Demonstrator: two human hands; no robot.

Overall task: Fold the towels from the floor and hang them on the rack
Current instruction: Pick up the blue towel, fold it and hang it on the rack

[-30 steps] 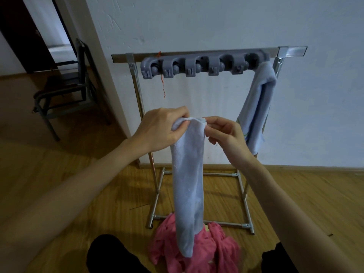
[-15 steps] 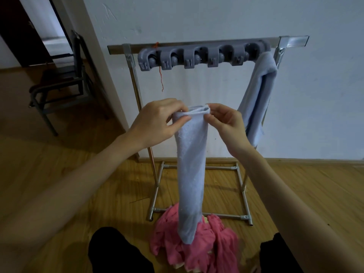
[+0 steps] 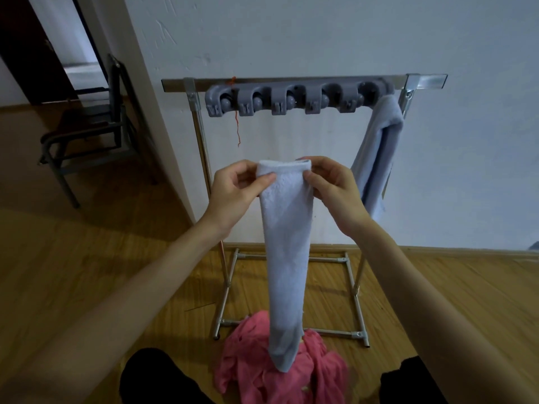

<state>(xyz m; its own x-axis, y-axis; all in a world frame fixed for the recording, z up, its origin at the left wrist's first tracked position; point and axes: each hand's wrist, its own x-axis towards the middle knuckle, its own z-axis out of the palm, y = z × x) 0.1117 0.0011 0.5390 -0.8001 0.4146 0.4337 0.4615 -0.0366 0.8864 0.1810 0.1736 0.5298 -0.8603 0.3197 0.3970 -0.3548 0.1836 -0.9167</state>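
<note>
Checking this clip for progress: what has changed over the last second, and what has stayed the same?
The left hand and right hand have drawn the top edge of the pale blue towel out flatter between them, each keeping its pinch at a corner; the grip never let go. The hung towel stays on the rack, and the pink cloth stays on the floor.

a folded pale blue towel (image 3: pixel 287 258) hangs lengthwise before the rack (image 3: pixel 291 83), above crumpled pink towels (image 3: pixel 262 371).
</note>
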